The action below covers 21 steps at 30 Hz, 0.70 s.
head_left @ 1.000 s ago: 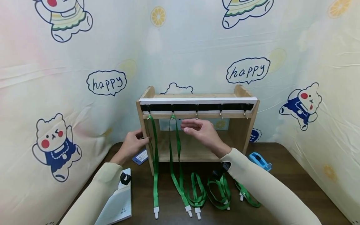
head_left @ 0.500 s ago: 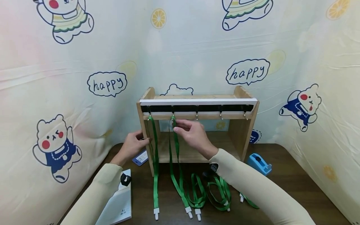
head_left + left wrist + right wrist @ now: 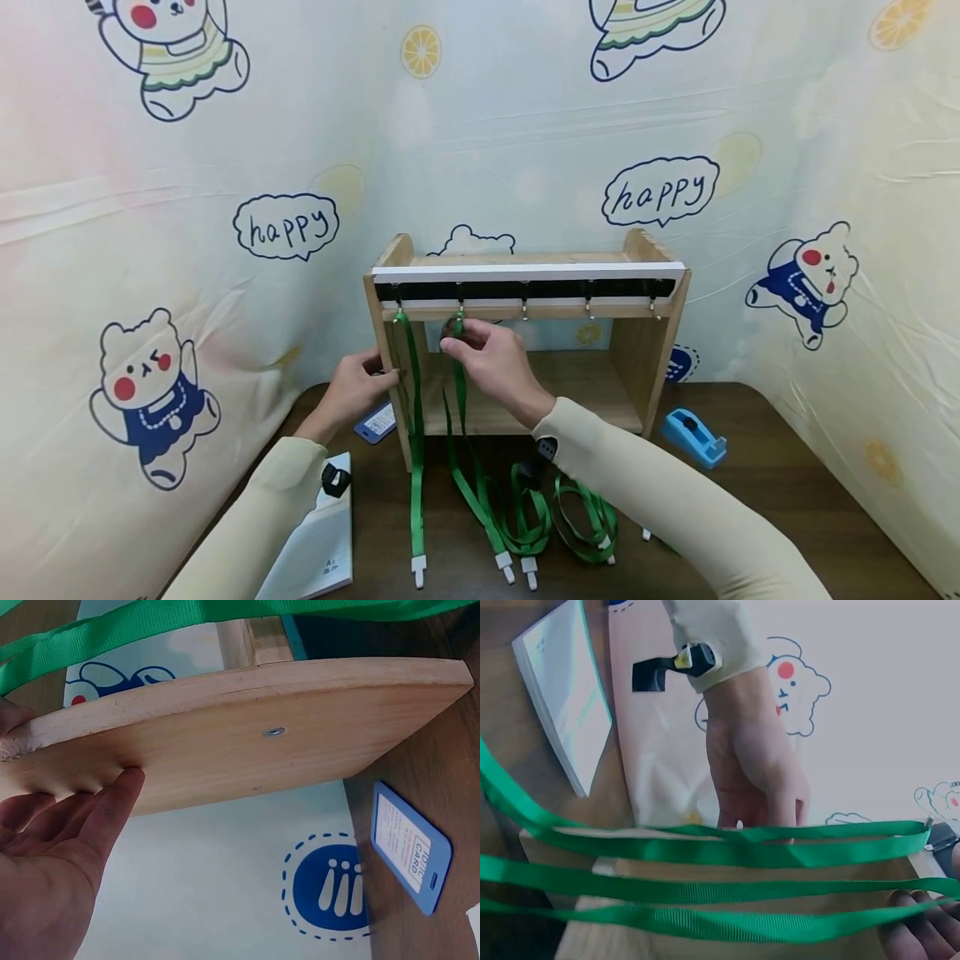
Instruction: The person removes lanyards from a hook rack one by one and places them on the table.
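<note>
My left hand holds the left side panel of a wooden shelf; in the left wrist view its fingers lie along the panel's outer face. Just below the second hook, my right hand pinches the top of a hanging green lanyard. The right wrist view shows its fingers by the strap at the right edge, partly cut off. Another green lanyard hangs from the leftmost hook. Both have white clips at their lower ends.
Three hooks farther right on the black strip bear nothing. Coiled green lanyards lie in front of the shelf. A blue tape dispenser stands right, a blue card holder lies left, and a white book is front left.
My right hand has moved left from beside the second lanyard and taken hold of its top, shifting the strands. The left hand has stayed on the side panel.
</note>
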{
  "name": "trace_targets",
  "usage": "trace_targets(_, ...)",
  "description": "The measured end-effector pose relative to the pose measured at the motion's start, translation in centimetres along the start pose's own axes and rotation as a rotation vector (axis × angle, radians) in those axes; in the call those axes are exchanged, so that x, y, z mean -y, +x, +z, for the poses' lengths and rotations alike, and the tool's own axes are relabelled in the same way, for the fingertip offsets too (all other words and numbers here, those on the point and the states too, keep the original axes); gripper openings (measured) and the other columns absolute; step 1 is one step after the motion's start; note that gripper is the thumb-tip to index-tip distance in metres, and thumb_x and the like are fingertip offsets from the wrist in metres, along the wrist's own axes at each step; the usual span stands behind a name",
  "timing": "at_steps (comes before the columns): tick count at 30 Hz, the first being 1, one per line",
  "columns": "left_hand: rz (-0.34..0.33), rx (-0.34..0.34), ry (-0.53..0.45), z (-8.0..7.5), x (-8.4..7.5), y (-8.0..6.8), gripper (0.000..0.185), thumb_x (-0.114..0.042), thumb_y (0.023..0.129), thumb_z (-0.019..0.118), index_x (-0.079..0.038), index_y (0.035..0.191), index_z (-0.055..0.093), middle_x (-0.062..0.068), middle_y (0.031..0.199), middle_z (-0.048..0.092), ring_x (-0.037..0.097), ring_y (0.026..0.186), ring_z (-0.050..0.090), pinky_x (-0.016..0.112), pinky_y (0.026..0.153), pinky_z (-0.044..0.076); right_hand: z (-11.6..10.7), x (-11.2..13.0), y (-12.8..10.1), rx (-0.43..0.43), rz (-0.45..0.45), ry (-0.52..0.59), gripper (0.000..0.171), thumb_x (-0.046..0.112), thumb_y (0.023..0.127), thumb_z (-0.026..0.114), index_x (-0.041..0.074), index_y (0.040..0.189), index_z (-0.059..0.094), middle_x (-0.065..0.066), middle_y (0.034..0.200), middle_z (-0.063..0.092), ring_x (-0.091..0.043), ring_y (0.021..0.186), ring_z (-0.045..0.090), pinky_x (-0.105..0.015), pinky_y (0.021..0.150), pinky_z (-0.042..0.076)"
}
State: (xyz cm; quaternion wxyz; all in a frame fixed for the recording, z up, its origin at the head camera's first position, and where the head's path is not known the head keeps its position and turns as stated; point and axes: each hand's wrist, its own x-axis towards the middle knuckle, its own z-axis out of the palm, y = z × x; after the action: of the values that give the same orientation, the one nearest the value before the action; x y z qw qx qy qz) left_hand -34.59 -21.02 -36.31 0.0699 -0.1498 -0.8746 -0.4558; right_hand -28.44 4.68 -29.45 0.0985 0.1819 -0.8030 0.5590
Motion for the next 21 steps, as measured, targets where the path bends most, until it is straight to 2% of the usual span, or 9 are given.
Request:
trace_targets(5, 0.002, -0.006, 0.012, 0.0, -0.1, 0.0, 0.049, -0.023, 0.095, 0.064, -0.01, 0.141, 0.057, 0.02, 0.128, 0.066, 0.035, 0.114, 0.065, 0.049, 0.093, 0.06, 0.7, 0.0, 0.2, -0.019, 0.027, 0.053, 0.024, 0.036, 0.095, 0.07, 0.022, 0.114, 0.074, 0.003, 0.11, 0.076, -0.021, 0.102, 0.069, -0.035, 0.084, 0.057)
trace_targets(8, 0.001, -0.01, 0.018, 0.0, -0.1, -0.1, 0.048, -0.023, 0.095, 0.064, -0.01, 0.141, 0.057, 0.02, 0.126, 0.067, 0.035, 0.113, 0.066, 0.049, 0.092, 0.06, 1.2, 0.1, 0.4, -0.041, 0.038, 0.091, 0.023, 0.038, 0.094, 0.07, 0.024, 0.112, 0.075, 0.004, 0.109, 0.076, -0.019, 0.1, 0.068, -0.034, 0.084, 0.057)
trace_targets(12, 0.002, -0.011, 0.023, 0.0, 0.0, -0.2, 0.048, -0.023, 0.095, 0.064, -0.009, 0.14, 0.058, 0.021, 0.126, 0.067, 0.035, 0.112, 0.066, 0.049, 0.092, 0.06, 1.6, 0.1, 0.5, -0.058, 0.053, 0.153, 0.026, 0.039, 0.093, 0.071, 0.025, 0.115, 0.074, 0.006, 0.103, 0.079, -0.01, 0.107, 0.07, -0.039, 0.098, 0.057)
trace_targets(15, -0.001, -0.003, 0.025, 0.0, 0.0, -0.1, 0.048, -0.025, 0.096, 0.064, -0.01, 0.14, 0.057, 0.02, 0.128, 0.067, 0.035, 0.112, 0.066, 0.05, 0.093, 0.06, 1.6, 0.0, 0.6, -0.056, 0.054, 0.185, 0.026, 0.037, 0.094, 0.07, 0.024, 0.116, 0.074, 0.004, 0.095, 0.08, -0.009, 0.106, 0.071, -0.041, 0.104, 0.055)
trace_targets(21, -0.012, 0.001, 0.016, -0.1, 0.0, 0.0, 0.046, -0.026, 0.096, 0.064, -0.01, 0.139, 0.058, 0.019, 0.127, 0.067, 0.034, 0.111, 0.066, 0.05, 0.093, 0.06, 1.5, 0.1, 0.9, -0.057, 0.091, 0.237, 0.023, 0.031, 0.1, 0.062, 0.019, 0.116, 0.074, 0.003, 0.101, 0.08, -0.009, 0.097, 0.076, -0.044, 0.113, 0.048)
